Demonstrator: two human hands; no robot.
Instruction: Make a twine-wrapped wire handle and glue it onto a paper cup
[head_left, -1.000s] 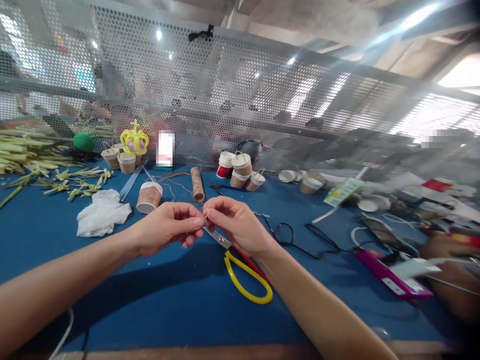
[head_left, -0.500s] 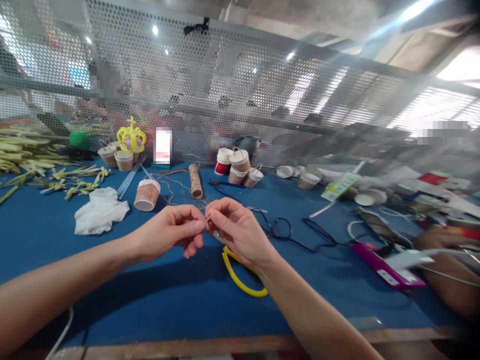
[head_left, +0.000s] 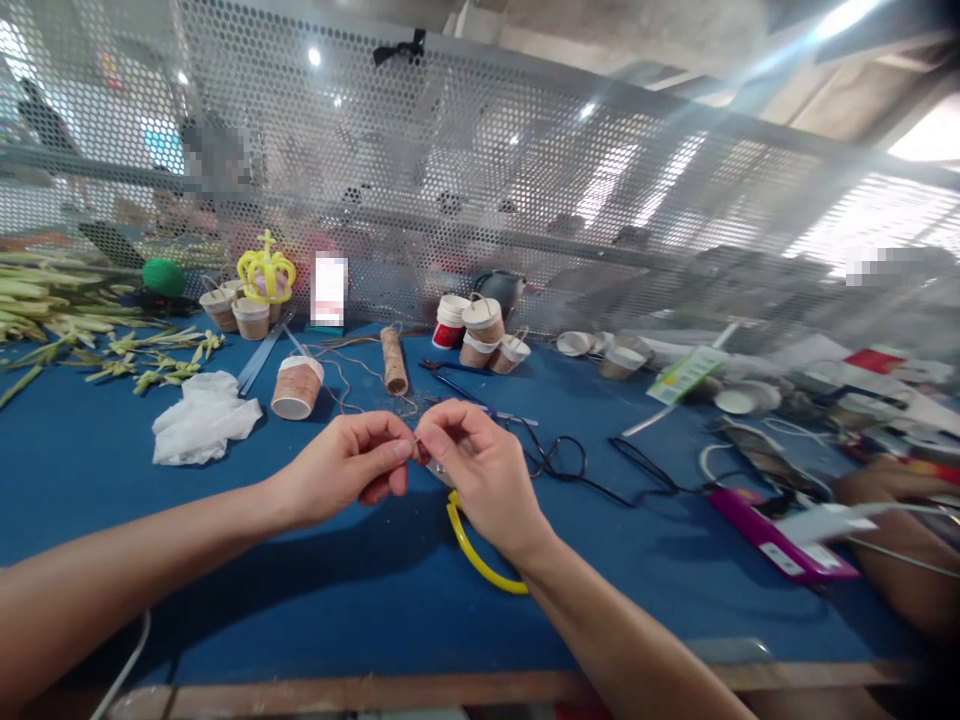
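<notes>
Over the blue table (head_left: 360, 625), my left hand (head_left: 349, 465) and my right hand (head_left: 480, 475) meet fingertip to fingertip. Both are closed in a pinch on a short thin strand (head_left: 417, 441), mostly hidden by the fingers. Beneath my right hand lies a pair of scissors with yellow handles (head_left: 480, 560), partly covered by the hand and wrist. Just beyond the fingers stands a spool of brown twine (head_left: 394, 362), its loose ends trailing on the table. A small paper-wrapped cup (head_left: 297, 390) lies tilted to the left of the spool.
A crumpled white cloth (head_left: 202, 420) and plant stalks (head_left: 45, 300) lie left. At the back are a yellow crown (head_left: 266, 275), a lit phone (head_left: 328, 290) and stacked small cups (head_left: 480, 330) before a perforated metal screen (head_left: 450, 150). Right: black cord (head_left: 570, 465), purple box (head_left: 780, 535), another person's arm (head_left: 900, 540).
My fingertips have drawn slightly closer, so less of the strand shows. My right hand covers more of the yellow handles. The whole view has shifted a little.
</notes>
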